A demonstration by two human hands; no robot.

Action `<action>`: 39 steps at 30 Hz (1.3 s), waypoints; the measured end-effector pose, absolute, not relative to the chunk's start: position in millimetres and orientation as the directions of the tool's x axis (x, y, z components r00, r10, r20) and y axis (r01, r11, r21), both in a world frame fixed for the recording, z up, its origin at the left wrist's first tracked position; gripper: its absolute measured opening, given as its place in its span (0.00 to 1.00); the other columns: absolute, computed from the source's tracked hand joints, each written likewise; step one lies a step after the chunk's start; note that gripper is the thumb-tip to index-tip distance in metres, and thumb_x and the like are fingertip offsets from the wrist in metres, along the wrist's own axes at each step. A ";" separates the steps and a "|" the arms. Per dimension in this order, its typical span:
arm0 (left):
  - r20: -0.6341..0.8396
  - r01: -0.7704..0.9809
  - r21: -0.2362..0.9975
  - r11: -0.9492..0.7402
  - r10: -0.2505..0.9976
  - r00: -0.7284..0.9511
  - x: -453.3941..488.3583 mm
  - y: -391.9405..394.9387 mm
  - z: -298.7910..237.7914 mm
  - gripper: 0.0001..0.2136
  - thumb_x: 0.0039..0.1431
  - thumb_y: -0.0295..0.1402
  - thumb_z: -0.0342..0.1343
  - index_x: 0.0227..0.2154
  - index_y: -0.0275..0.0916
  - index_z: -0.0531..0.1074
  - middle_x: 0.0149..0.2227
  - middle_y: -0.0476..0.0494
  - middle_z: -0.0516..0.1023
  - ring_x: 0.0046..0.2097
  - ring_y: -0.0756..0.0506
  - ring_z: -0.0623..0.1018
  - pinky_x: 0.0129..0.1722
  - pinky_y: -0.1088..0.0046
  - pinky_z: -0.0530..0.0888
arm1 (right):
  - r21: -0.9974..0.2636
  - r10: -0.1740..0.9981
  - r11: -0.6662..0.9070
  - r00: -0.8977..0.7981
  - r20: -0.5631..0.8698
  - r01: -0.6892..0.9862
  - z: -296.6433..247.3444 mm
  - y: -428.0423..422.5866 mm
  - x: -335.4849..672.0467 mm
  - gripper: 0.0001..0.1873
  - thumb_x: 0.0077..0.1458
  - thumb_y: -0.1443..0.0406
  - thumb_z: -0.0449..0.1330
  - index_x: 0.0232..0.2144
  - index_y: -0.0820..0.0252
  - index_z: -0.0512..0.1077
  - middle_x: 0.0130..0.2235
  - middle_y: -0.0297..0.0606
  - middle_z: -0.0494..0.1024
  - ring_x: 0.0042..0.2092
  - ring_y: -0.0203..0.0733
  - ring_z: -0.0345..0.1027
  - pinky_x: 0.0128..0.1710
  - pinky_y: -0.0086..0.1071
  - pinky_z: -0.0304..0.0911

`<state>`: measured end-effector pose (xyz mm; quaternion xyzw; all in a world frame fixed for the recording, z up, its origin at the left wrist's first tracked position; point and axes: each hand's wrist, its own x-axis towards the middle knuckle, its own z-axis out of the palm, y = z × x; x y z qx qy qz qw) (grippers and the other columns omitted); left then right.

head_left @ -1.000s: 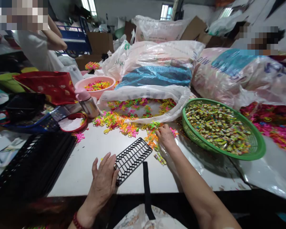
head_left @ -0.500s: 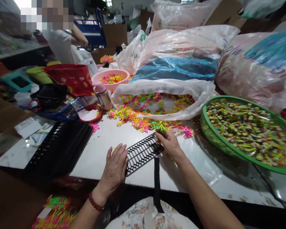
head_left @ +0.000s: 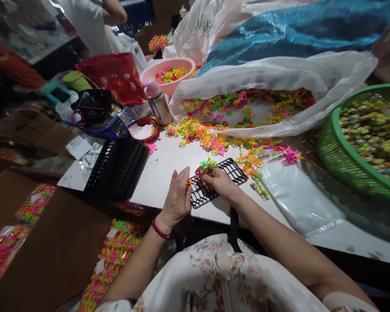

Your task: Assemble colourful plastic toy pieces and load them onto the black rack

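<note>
A black grid tray (head_left: pixel 229 169) lies at the near edge of the white table (head_left: pixel 164 173). My left hand (head_left: pixel 178 197) rests on the tray's near left end, fingers bent, with a small orange piece at its fingertips. My right hand (head_left: pixel 218 181) lies over the tray's middle and pinches a bunch of small coloured plastic pieces (head_left: pixel 207 165), green and orange. Loose neon plastic pieces (head_left: pixel 201 132) are scattered just beyond the tray, spilling from an open white sack (head_left: pixel 279 78).
A green basket (head_left: pixel 341 160) of small wrapped items stands at the right. A stack of black trays (head_left: pixel 118 167) sits left of my hands. Behind are a pink bowl (head_left: pixel 167 73), a pink-capped bottle (head_left: pixel 157 102), a red bag (head_left: pixel 112 76) and a person in white (head_left: pixel 91 21).
The view has dropped closer to the table. My right hand came back from the loose pile with coloured pieces and now lies over the tray; my left hand has curled at its near end.
</note>
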<state>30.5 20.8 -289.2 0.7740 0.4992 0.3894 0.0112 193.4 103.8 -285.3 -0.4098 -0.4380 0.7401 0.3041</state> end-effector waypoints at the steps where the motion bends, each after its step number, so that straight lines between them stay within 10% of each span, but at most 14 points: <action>1: 0.592 0.761 0.408 -0.505 0.781 0.200 30.4 20.8 -288.8 0.30 0.67 0.24 0.45 0.69 0.40 0.44 0.64 0.28 0.63 0.67 0.40 0.62 0.68 0.45 0.56 | -0.908 0.806 -0.413 -0.494 -0.327 -0.072 -284.0 105.2 192.5 0.14 0.43 0.59 0.66 0.32 0.60 0.72 0.25 0.28 0.72 0.22 0.30 0.56 0.22 0.26 0.53; 10: 0.563 0.798 0.357 -0.485 0.793 0.231 28.4 21.9 -292.6 0.18 0.67 0.28 0.49 0.59 0.40 0.61 0.64 0.30 0.62 0.66 0.38 0.63 0.66 0.42 0.59 | -0.914 0.812 -0.405 -0.458 -0.362 0.003 -289.2 108.6 186.0 0.20 0.42 0.51 0.68 0.30 0.59 0.71 0.20 0.27 0.68 0.21 0.33 0.58 0.21 0.28 0.55; 17: 0.552 0.766 0.402 -0.502 0.800 0.235 27.7 22.0 -297.3 0.10 0.67 0.24 0.46 0.48 0.39 0.64 0.63 0.32 0.63 0.66 0.41 0.63 0.66 0.43 0.59 | -0.975 0.877 -0.081 -0.450 -0.169 0.208 -300.1 103.7 186.6 0.14 0.53 0.58 0.62 0.40 0.60 0.75 0.30 0.33 0.77 0.32 0.37 0.69 0.38 0.31 0.65; 23: 0.602 0.732 0.433 -0.526 0.773 0.200 29.9 25.2 -302.9 0.20 0.67 0.23 0.45 0.59 0.41 0.55 0.63 0.31 0.63 0.66 0.41 0.63 0.66 0.43 0.60 | -0.872 0.809 0.315 -0.586 0.040 0.375 -298.9 96.2 178.8 0.05 0.57 0.69 0.58 0.36 0.59 0.73 0.35 0.37 0.78 0.36 0.39 0.70 0.39 0.30 0.62; 39: 0.541 0.726 0.416 -0.548 0.791 0.286 26.4 26.8 -286.9 0.28 0.67 0.25 0.47 0.68 0.40 0.51 0.67 0.33 0.60 0.69 0.39 0.58 0.67 0.51 0.61 | -0.633 0.713 0.581 -0.695 0.092 0.512 -304.0 99.7 183.9 0.08 0.53 0.74 0.58 0.36 0.60 0.71 0.35 0.39 0.71 0.43 0.44 0.64 0.41 0.32 0.61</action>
